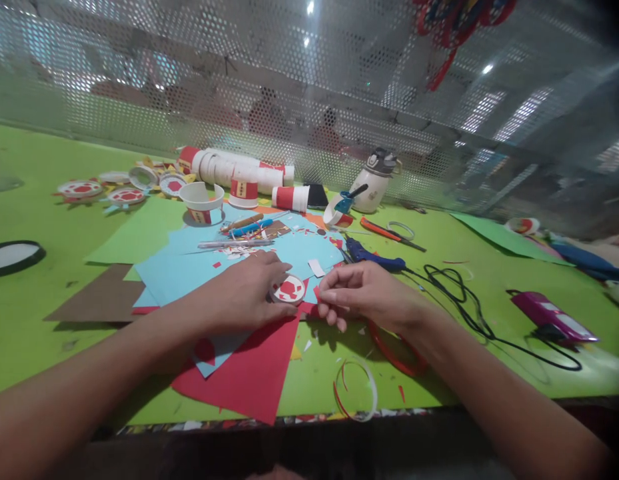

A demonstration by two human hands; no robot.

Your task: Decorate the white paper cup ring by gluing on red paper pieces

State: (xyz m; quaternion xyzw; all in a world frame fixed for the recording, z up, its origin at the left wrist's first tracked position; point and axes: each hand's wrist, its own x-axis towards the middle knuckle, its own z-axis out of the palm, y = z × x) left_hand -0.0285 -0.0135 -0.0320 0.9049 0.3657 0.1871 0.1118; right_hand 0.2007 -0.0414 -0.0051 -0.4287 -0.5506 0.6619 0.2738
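Note:
My left hand (252,283) curls round the edge of a cut-off paper cup bottom (289,289), a white disc with red patches on it. Thumb and fingers grip its left side. Just to the right, my right hand (359,293) pinches a small red paper piece (317,294) close to the disc without touching it. Under both hands lie light blue paper (172,270) and a red sheet (249,377). Below my right wrist shows a red loop (399,353), possibly a scissor handle. A blue glue gun (372,256) rests beyond the right hand.
Paper cups (244,193), some nested in a long stack, stand at the back. Finished-looking cup discs (79,191) sit back left. A white bottle (373,183), an orange cutter (384,230), a black cord (469,313) and a purple device (552,317) are to the right.

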